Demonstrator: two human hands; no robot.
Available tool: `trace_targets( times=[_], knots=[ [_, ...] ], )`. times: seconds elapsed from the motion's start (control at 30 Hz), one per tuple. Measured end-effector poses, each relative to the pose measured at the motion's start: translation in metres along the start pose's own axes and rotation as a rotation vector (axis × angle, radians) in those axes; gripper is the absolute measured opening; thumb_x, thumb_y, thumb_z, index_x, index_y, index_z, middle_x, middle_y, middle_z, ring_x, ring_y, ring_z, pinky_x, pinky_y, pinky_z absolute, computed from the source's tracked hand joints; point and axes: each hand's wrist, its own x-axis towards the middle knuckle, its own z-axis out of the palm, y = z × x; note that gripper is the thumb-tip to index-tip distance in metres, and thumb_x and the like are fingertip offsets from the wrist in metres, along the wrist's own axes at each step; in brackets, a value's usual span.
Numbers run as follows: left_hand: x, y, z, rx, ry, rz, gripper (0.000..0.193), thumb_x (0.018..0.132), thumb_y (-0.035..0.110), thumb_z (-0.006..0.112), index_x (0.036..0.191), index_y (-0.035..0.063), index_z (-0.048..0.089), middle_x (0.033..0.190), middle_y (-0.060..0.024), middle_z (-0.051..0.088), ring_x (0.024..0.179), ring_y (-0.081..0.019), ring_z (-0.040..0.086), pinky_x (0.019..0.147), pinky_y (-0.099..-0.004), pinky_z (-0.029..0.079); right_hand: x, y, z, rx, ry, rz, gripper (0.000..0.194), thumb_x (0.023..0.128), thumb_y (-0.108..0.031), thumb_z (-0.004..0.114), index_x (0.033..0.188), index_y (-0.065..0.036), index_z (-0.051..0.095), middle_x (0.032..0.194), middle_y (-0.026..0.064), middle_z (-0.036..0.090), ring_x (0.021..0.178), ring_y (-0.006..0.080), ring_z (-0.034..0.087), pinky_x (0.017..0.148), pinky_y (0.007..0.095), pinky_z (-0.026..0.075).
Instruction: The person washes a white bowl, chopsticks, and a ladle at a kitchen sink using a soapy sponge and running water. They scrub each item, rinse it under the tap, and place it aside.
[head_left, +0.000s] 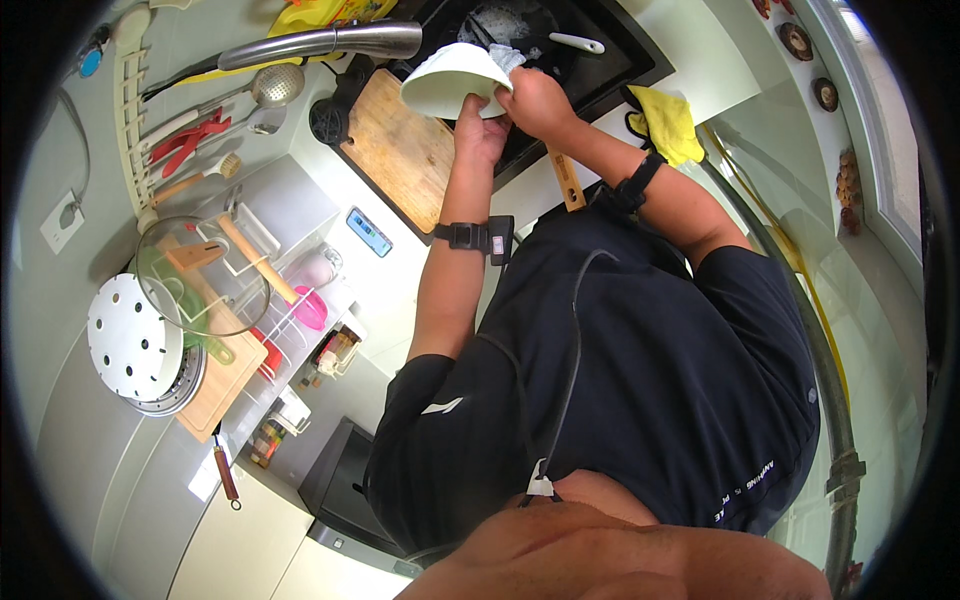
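A white bowl (454, 79) is tilted on its side above the black sink (637, 56). My left hand (482, 135) grips its lower rim, with the thumb on the inner wall. Against the right side of the bowl is my right hand (538, 103), holding a pale, wet-looking cloth (507, 57) to it. The fingers behind the bowl are hidden. Soapy foam (499, 26) lies in the sink beyond. A white-handled utensil (577, 43) rests in there too, and dark utensil handles show near the foam.
Left of the sink lies a wooden cutting board (401, 142). A wooden handle (566, 180) juts over the counter's front edge. A yellow cloth (667, 124) hangs at the right. Farther left are a phone (369, 231), hanging utensils (195, 139), a glass lid (202, 274) and a white steamer plate (135, 337).
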Motion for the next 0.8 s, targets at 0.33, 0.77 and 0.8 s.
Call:
trace_targets(
  times=[0.33,0.77,0.8],
  knots=[
    [-0.008,0.029,0.001,0.415,0.084,0.329,0.048,0.099,0.026,0.063,0.140,0.0074,0.045,0.131,-0.0120,0.057,0.112,-0.0271,0.063,0.078,-0.0450,0.059,0.008,0.003,-0.018,-0.087,0.002,-0.115,0.026,0.087,-0.022,0.064,0.080,0.003,0.063,0.078,0.0244,0.067,0.076,0.0424,0.067,0.068,0.0506,0.054],
    [0.000,0.012,-0.009,0.187,-0.099,0.066,0.030,0.102,0.024,0.058,0.128,0.0110,0.053,0.115,-0.0048,0.064,0.097,-0.0193,0.065,0.069,-0.0348,0.057,0.010,-0.014,-0.016,0.156,-0.249,0.134,0.058,0.087,-0.047,0.066,0.084,0.011,0.065,0.077,0.0288,0.065,0.074,0.0448,0.066,0.070,0.0475,0.053],
    [0.003,0.010,-0.010,0.185,-0.141,0.075,0.030,0.101,0.025,0.059,0.127,0.0114,0.054,0.113,-0.0041,0.064,0.096,-0.0186,0.065,0.068,-0.0336,0.056,0.008,-0.015,-0.018,0.149,-0.233,0.121,0.060,0.088,-0.049,0.065,0.083,0.011,0.064,0.076,0.0282,0.066,0.073,0.0447,0.066,0.069,0.0471,0.053]
  ],
)
